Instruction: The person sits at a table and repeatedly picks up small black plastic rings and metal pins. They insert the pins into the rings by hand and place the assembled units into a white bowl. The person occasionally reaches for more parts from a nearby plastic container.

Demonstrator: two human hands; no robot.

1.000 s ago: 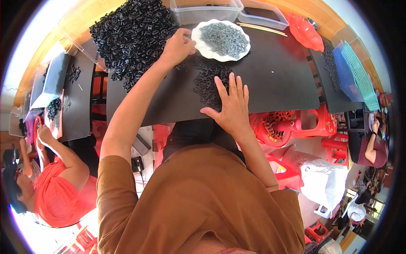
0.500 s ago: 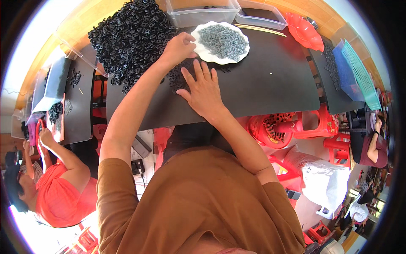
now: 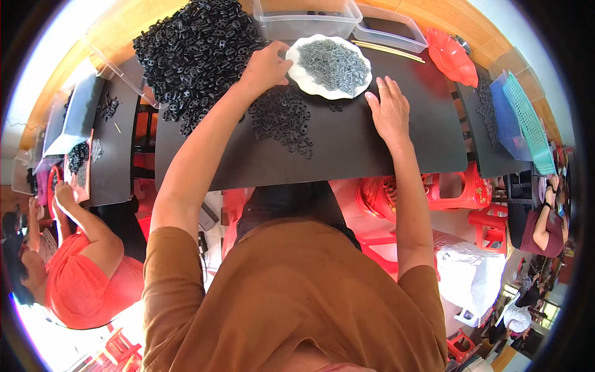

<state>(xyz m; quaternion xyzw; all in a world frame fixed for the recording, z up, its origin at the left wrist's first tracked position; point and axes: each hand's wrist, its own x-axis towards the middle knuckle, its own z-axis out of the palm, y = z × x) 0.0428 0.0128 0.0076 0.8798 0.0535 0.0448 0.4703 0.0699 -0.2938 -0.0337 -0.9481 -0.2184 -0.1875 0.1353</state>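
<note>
Your left hand (image 3: 265,67) curls at the white plate's (image 3: 299,75) left rim; whether it pinches anything, I cannot tell. Your right hand (image 3: 389,111) lies flat and open on the black mat (image 3: 372,146), holding nothing, just right of the plate. The small black parts (image 3: 282,118) sit scattered between your hands, below the plate.

Plate (image 3: 299,73) upper centre on tabletop (image 3: 372,146); loose pile of parts (image 3: 282,119) below-left of it; large heap (image 3: 192,49) upper left; tubs (image 3: 310,17) behind plate.
</note>
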